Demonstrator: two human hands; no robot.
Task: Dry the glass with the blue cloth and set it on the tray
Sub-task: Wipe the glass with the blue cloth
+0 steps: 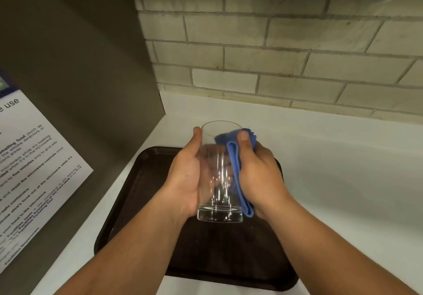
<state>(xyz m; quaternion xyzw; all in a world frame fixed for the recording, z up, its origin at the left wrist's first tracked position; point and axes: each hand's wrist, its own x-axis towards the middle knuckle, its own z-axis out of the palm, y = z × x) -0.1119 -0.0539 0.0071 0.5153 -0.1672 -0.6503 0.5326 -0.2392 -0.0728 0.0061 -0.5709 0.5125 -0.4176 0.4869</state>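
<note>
A clear tall glass [219,180] is held upright in the air above the dark brown tray [137,203]. My left hand [185,180] grips the glass from its left side, thumb near the rim. My right hand [256,173] presses a folded blue cloth [238,175] against the right side of the glass, thumb on top of the cloth. The cloth runs from the rim down to the thick base. The glass does not touch the tray.
The tray lies on a white counter [343,180] in a corner. A grey appliance wall [80,77] with a printed notice [29,169] stands on the left. A beige brick-tile wall [274,66] rises behind.
</note>
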